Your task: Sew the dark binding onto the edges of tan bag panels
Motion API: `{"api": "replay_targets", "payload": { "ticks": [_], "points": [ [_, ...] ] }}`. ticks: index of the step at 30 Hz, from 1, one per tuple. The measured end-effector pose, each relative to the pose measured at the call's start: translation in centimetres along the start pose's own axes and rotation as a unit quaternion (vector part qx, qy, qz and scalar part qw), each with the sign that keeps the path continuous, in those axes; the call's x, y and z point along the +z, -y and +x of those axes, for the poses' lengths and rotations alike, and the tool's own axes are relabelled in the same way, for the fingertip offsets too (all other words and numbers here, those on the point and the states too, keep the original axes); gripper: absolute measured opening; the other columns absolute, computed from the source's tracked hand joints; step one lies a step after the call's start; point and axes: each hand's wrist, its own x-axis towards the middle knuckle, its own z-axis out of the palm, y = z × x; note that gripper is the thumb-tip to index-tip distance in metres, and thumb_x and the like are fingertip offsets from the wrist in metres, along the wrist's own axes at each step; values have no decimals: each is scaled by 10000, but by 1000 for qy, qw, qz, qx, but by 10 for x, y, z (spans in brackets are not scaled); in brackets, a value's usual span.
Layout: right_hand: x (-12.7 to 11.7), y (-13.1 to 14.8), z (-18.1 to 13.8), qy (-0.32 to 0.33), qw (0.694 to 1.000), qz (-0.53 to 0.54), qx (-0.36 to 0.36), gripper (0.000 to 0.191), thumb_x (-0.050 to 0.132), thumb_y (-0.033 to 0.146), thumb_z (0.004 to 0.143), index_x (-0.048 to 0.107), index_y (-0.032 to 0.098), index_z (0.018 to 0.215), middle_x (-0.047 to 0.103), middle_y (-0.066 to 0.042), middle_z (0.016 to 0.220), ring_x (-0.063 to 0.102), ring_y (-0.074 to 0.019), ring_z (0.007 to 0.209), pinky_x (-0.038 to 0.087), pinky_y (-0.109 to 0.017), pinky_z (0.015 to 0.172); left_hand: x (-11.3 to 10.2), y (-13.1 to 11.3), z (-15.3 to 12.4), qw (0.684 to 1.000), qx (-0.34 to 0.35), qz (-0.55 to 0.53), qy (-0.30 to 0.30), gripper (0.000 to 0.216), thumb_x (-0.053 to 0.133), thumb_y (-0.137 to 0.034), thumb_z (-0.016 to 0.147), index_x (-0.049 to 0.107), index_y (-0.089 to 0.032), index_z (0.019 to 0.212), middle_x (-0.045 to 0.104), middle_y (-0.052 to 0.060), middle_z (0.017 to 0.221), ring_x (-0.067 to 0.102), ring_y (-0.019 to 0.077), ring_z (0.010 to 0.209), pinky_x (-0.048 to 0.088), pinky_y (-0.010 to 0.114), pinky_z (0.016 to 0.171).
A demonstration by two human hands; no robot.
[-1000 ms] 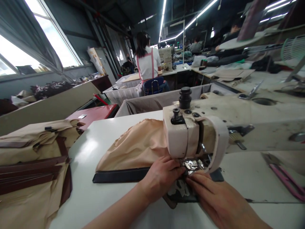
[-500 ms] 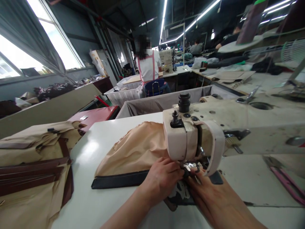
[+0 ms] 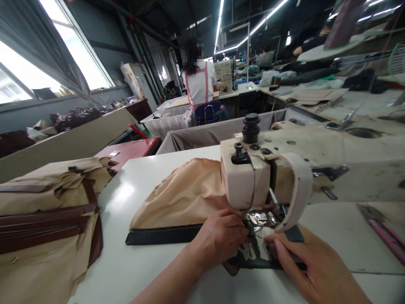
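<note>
The glossy white work table [image 3: 133, 261] stands in a long, dim workshop with bright strip lights on the ceiling and a big slanted window on the left. In the row ahead another person in a white shirt with pink straps [image 3: 199, 82] sits on a blue chair, back turned, and grey fabric bins stand between the tables. At the left edge of the table lies a pile of beige cloth pieces with dark brown bands [image 3: 47, 219]. No brand name, label or writing can be read anywhere, also not on the worn cream-coloured sewing machine [image 3: 284, 169]. Under the machine head lies the beige fabric piece with a black strip along its edge [image 3: 186, 194]; the cloth is bunched behind the needle and the strip runs flat to the left. A small dark patterned piece [image 3: 249, 255] is under the metal presser foot [image 3: 261, 218]. The left hand [image 3: 218, 238] rests on the black strip just beside the foot, fingers curled and pressing down. The right hand [image 3: 303, 264] lies flat on the dark piece, fingers stretched and together, gripping nothing. Pink-handled scissors [image 3: 384, 234] lie at the far right.
</note>
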Motion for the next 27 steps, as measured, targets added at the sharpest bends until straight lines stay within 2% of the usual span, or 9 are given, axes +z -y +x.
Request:
{"api": "replay_targets", "payload": {
  "ticks": [3, 5, 8, 13, 17, 23, 27],
  "points": [
    [0, -1, -1, 19, 999, 14, 22, 233, 376, 258, 930, 582, 229, 826, 625, -40, 838, 597, -191, 777, 491, -298, 678, -3, 3, 0, 1000, 0, -8, 19, 182, 487, -196, 908, 652, -125, 931, 661, 59, 924, 581, 142, 893, 481, 270, 861],
    [1, -4, -1, 20, 1000, 16, 18, 238, 378, 259, 926, 584, 230, 812, 615, -38, 841, 594, -191, 790, 497, -288, 673, -2, 4, -1, 1000, 6, 7, 21, 205, 464, -194, 911, 655, -126, 881, 664, 58, 884, 585, 142, 875, 487, 273, 856],
    [2, -6, -1, 15, 1000, 9, 3, 220, 395, 256, 917, 585, 233, 809, 605, -34, 850, 595, -189, 805, 501, -283, 677, 2, 5, -4, 999, 0, 47, 3, 244, 439, -197, 910, 646, -131, 801, 651, 58, 814, 587, 143, 829, 503, 265, 801],
    [0, -4, 3, 11, 1000, 10, 7, 227, 390, 245, 918, 576, 231, 789, 608, -34, 817, 589, -190, 772, 490, -292, 660, 9, 4, -6, 999, 7, 45, -29, 187, 489, -169, 878, 656, -125, 807, 653, 63, 813, 593, 147, 814, 502, 255, 773],
    [-2, -2, 4, 9, 1000, 18, 12, 228, 388, 232, 917, 587, 236, 808, 626, -22, 815, 595, -188, 768, 476, -298, 670, 11, 2, -6, 998, -40, 16, -48, 185, 500, -179, 881, 664, -131, 812, 655, 55, 806, 594, 147, 824, 502, 256, 777],
    [0, -6, 1, 11, 1000, 9, 7, 192, 402, 237, 913, 561, 247, 805, 655, -16, 892, 608, -194, 840, 469, -304, 722, 5, 4, -8, 999, -39, -4, 15, 179, 500, -205, 902, 672, -164, 934, 654, 52, 892, 579, 159, 939, 484, 269, 839],
    [2, -8, 1, 8, 1000, 2, 2, 196, 404, 236, 910, 562, 249, 795, 665, -12, 909, 613, -194, 870, 470, -295, 735, 2, 3, -8, 998, -35, 33, 28, 220, 453, -213, 920, 667, -168, 940, 640, 54, 871, 578, 160, 881, 499, 267, 789]
  ]
}}
